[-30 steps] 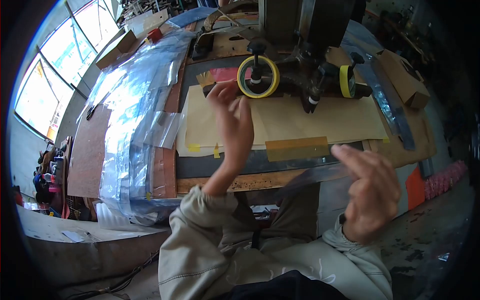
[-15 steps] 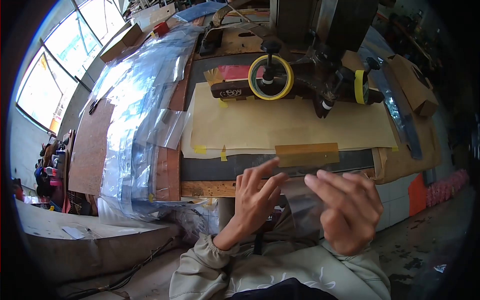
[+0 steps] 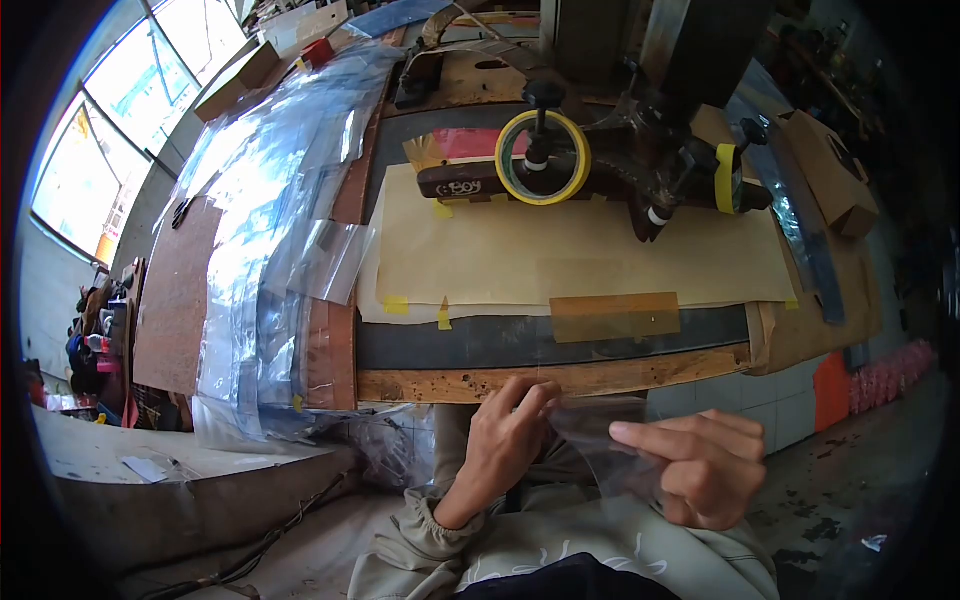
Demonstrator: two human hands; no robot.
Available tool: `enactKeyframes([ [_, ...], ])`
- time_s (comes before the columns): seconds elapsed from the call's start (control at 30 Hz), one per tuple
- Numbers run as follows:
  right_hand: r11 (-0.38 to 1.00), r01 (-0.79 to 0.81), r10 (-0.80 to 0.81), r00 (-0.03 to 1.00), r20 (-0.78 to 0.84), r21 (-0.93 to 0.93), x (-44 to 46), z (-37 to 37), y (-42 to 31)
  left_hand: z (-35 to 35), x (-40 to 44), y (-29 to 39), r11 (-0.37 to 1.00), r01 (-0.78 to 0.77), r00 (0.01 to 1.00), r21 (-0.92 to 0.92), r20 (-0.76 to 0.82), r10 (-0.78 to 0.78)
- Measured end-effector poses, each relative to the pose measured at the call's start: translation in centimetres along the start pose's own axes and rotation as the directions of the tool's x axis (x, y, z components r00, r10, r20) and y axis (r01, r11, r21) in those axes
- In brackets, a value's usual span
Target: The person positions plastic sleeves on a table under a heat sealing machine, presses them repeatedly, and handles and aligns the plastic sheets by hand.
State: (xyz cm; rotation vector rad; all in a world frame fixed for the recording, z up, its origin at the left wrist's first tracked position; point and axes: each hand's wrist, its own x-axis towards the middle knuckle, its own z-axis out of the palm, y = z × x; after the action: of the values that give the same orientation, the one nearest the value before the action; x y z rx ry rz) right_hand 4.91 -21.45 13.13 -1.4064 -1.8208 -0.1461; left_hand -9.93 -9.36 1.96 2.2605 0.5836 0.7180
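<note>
A clear plastic sheet [image 3: 600,440] spans the gap between my two hands, just off the near edge of the workbench. My left hand [image 3: 500,440] is closed, its fingertips pinching the sheet's left upper edge. On the other side my right hand [image 3: 712,470] has its fingers curled and pressed together on the sheet; part of that grip is hidden. Ahead of both hands an amber translucent strip [image 3: 615,317] lies at the front of the cream paper [image 3: 460,265]. Over the paper stands a dark machine bar [image 3: 455,185] with a yellow tape roll [image 3: 504,150] hung on its knob.
A stack of clear plastic bags [image 3: 270,230] covers the bench's left side. Brown wrapping paper [image 3: 800,320] and a cardboard box [image 3: 825,175] are at the right. The bench's wooden front edge [image 3: 450,385] runs just beyond my fingers. Scissors [image 3: 181,212] lie far left.
Both hands have come down toward my body, below the bench edge. My left fingers, spread before, have closed on the plastic sheet, and the sheet now shows more plainly between the hands.
</note>
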Motion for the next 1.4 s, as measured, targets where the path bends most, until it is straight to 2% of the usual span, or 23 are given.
enactKeyframes([
  [0.07, 0.985, 0.104, -0.103, 0.995, -0.011, 0.142, 0.3, -0.6, 0.7, 0.1, -0.1, 0.0, 0.983, 0.081, 0.990, -0.165, -0.100, -0.099],
  [0.17, 0.838, 0.074, -0.246, 0.935, 0.254, 0.541, 1.4, -3.0, 2.3, 0.2, 1.1, 0.2, 0.917, 0.090, 0.963, -0.388, -0.203, -0.180],
  [0.2, 0.744, -0.101, -0.296, 0.836, 0.462, 0.660, 0.7, -4.8, 3.7, 0.1, 1.9, 0.2, 0.889, 0.073, 0.953, -0.452, -0.232, -0.197],
  [0.27, 0.258, -0.296, -0.217, 0.910, 0.354, 0.920, -0.5, -2.4, 8.1, 0.1, 2.9, -0.5, 0.823, 0.070, 0.956, -0.564, -0.197, -0.217],
  [0.33, 0.303, -0.345, 0.297, 0.920, 0.256, 0.889, 0.4, -0.7, 8.3, 0.2, 3.9, -0.9, 0.865, -0.095, 0.970, -0.493, -0.241, -0.031],
  [0.37, 0.560, -0.455, 0.640, 0.769, -0.013, 0.693, 1.6, 0.4, 6.9, 0.1, 4.3, -0.9, 0.873, -0.175, 0.965, -0.455, -0.254, 0.062],
  [0.4, 0.712, -0.517, 0.570, 0.821, 0.039, 0.476, 1.7, 0.9, 6.9, -0.2, 4.5, -0.1, 0.868, -0.243, 0.956, -0.433, -0.260, 0.138],
  [0.47, 0.888, -0.459, 0.456, 0.868, 0.195, -0.030, 1.5, 2.1, 7.6, -0.7, 5.2, 1.0, 0.876, -0.301, 0.938, -0.376, -0.281, 0.201],
  [0.53, 0.850, -0.527, 0.521, 0.836, 0.173, -0.013, 1.2, 2.7, 7.2, -1.6, 5.8, 1.9, 0.921, -0.285, 0.935, -0.264, -0.286, 0.208],
  [0.57, 0.829, -0.559, 0.552, 0.818, 0.161, -0.004, 1.5, 2.8, 7.0, -1.5, 5.7, 1.6, 0.916, -0.213, 0.951, -0.339, -0.285, 0.116],
  [0.6, 0.560, -0.825, 0.778, 0.556, 0.292, 0.075, 2.1, 2.1, 6.3, -0.9, 5.5, 0.9, 0.899, -0.142, 0.960, -0.414, -0.279, 0.023],
  [0.67, 0.439, -0.845, 0.777, 0.528, 0.344, 0.306, 1.3, 2.4, 7.5, 0.3, 4.9, -0.7, 0.813, 0.007, 0.966, -0.583, -0.205, -0.155],
  [0.7, 0.361, -0.837, 0.771, 0.516, 0.374, 0.410, 0.7, 2.9, 8.1, 0.9, 4.3, -1.1, 0.817, -0.024, 0.967, -0.576, -0.219, -0.126],
  [0.8, 0.414, -0.599, 0.639, 0.727, 0.250, 0.685, -0.6, 5.4, 9.0, 1.4, 3.7, -1.0, 0.820, -0.092, 0.974, -0.565, -0.223, -0.045],
  [0.9, 0.526, -0.237, 0.539, 0.836, -0.104, 0.817, -0.2, 5.3, 7.6, -0.6, 4.4, 0.9, 0.811, -0.222, 0.958, -0.541, -0.278, 0.076],
  [0.93, 0.552, -0.142, 0.473, 0.865, -0.169, 0.821, 0.0, 5.0, 7.0, -1.4, 4.5, 1.9, 0.825, -0.266, 0.944, -0.498, -0.306, 0.119],
  [1.03, 0.583, -0.285, 0.555, 0.824, -0.117, 0.760, 0.7, 4.5, 5.8, -1.1, 3.8, 2.1, 0.716, -0.143, 0.960, -0.683, -0.272, -0.068],
  [1.07, 0.571, -0.413, 0.628, 0.776, -0.054, 0.709, 0.3, 4.9, 5.9, -0.5, 3.8, 1.7, 0.828, -0.153, 0.942, -0.539, -0.333, -0.043],
  [1.1, 0.546, -0.519, 0.678, 0.735, 0.017, 0.657, -0.7, 5.5, 6.3, 0.0, 2.8, 1.1, 0.816, 0.079, 0.948, -0.573, -0.209, -0.239],
  [1.17, 0.444, -0.722, 0.784, 0.600, 0.161, 0.531, -3.0, 7.1, 7.1, 0.7, 1.3, -0.3, 0.980, 0.066, 0.979, -0.188, -0.180, -0.100],
  [1.27, 0.457, -0.744, 0.787, 0.593, 0.167, 0.488, -3.2, 7.8, 7.8, 1.5, 0.7, -0.9, 0.920, 0.182, 0.961, -0.347, -0.136, -0.242],
  [1.37, 0.513, -0.717, 0.776, 0.622, 0.102, 0.472, -2.3, 7.9, 9.1, -0.1, 2.6, -0.9, 0.984, -0.029, 0.984, -0.178, -0.179, -0.003],
  [1.4, 0.506, -0.707, 0.779, 0.621, 0.092, 0.494, -2.0, 8.2, 9.6, 0.1, 2.8, -1.4, 0.903, -0.059, 0.983, -0.427, -0.180, -0.021],
])
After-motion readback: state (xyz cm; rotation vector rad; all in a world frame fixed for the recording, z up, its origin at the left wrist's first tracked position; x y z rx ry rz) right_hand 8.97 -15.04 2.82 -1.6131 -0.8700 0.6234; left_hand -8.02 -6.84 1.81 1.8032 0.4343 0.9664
